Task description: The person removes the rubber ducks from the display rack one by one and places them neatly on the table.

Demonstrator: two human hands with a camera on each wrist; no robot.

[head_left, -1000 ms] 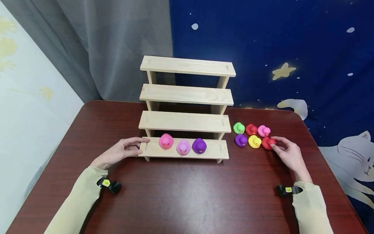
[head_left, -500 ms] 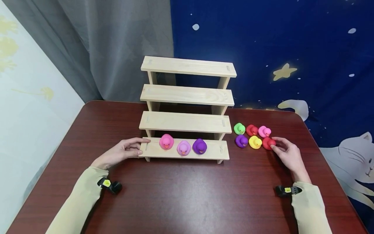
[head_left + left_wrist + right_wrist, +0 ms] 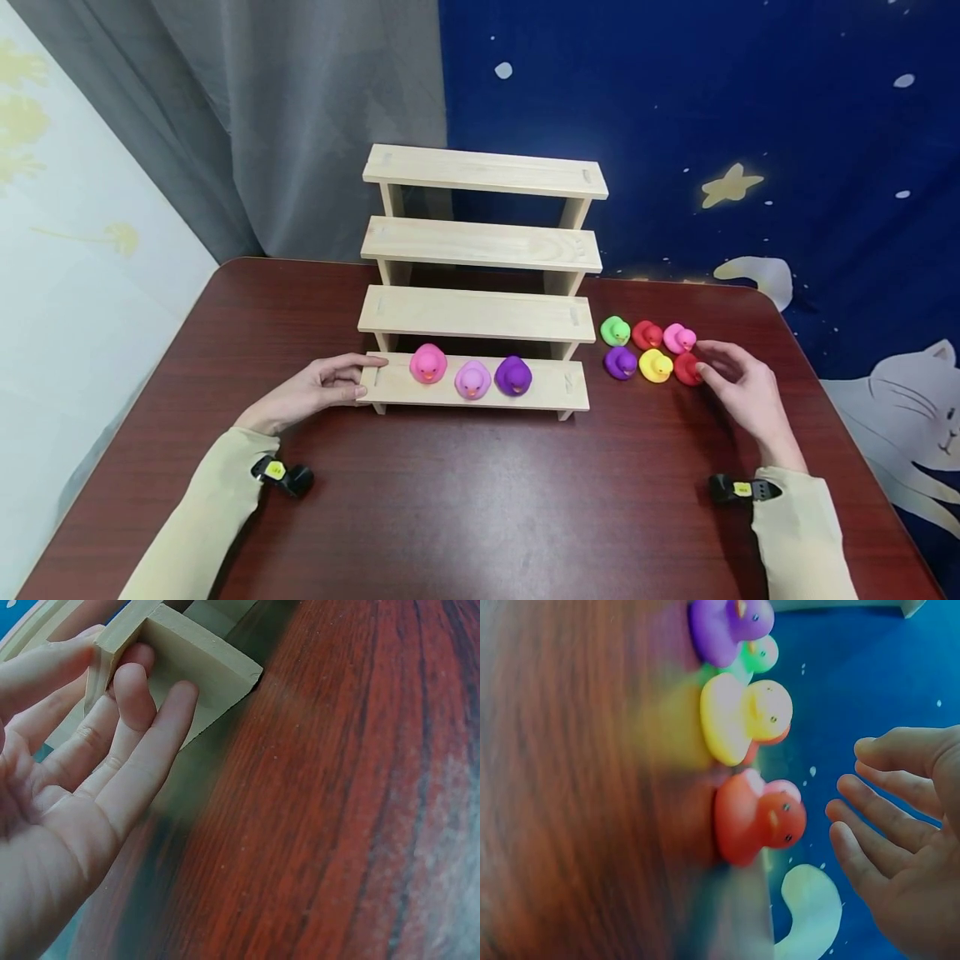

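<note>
My left hand (image 3: pixel 303 392) grips the left end of the lowest step of a wooden stepped shelf (image 3: pixel 480 312). In the left wrist view, its fingers (image 3: pixel 146 761) lie around the board's end (image 3: pixel 124 637). On that step sit a pink rubber duck (image 3: pixel 428 364), a light purple duck (image 3: pixel 472 380) and a dark purple duck (image 3: pixel 513 377). To the right of the shelf, my right hand (image 3: pixel 750 400) hovers beside a red duck (image 3: pixel 686 369). The right wrist view shows this red duck (image 3: pixel 754 817) standing apart from the spread fingers (image 3: pixel 870 855).
Next to the red duck stand two rows of ducks: purple (image 3: pixel 620 363) and yellow (image 3: pixel 656 366) in front; green (image 3: pixel 615 332), another red (image 3: pixel 647 335) and pink (image 3: pixel 680 338) behind. All are on the dark wooden table (image 3: pixel 480 500). Curtains (image 3: pixel 337 125) hang behind the shelf.
My right hand has let go of the front red duck and moved slightly up and away, fingers spreading. The left hand keeps its hold on the shelf, and the ducks stay in place.
</note>
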